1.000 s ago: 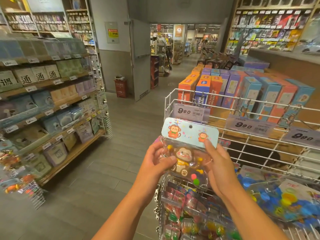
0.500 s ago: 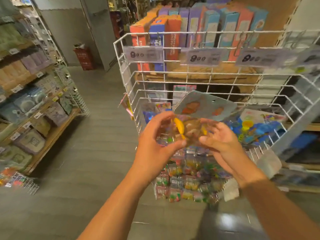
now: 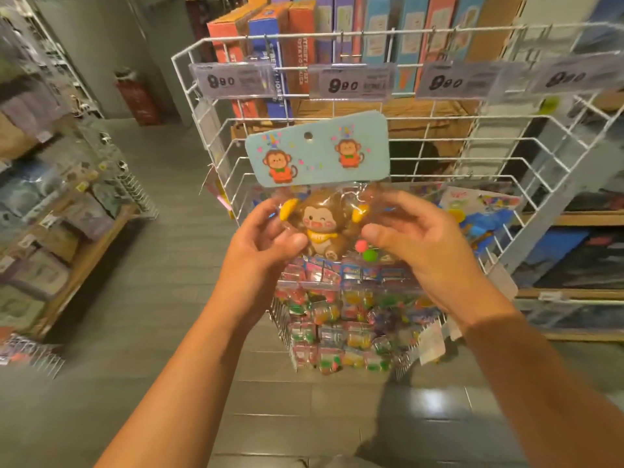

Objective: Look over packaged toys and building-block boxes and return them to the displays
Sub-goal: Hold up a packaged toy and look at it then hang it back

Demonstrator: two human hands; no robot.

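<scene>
I hold a clear bag with a brown monkey toy (image 3: 322, 228) and a light blue header card upright in front of a white wire display basket (image 3: 378, 163). My left hand (image 3: 266, 244) grips the bag's left side. On its right side is my right hand (image 3: 418, 244), thumb on the front near pink and green balls. Tall building-block boxes (image 3: 304, 52) in orange, blue and purple stand on a wooden table behind the basket.
Price tags reading 9.90 (image 3: 351, 83) hang along the basket's top rail. Several small packaged toys (image 3: 341, 325) fill a lower wire rack below my hands. A blue packaged toy (image 3: 483, 214) lies in the basket at right. Wooden shelves of packaged goods (image 3: 50, 238) line the left aisle.
The bag was upright, then tipped flat half a second ago; now it stands upright again facing me. My view has dropped toward the basket and moved closer.
</scene>
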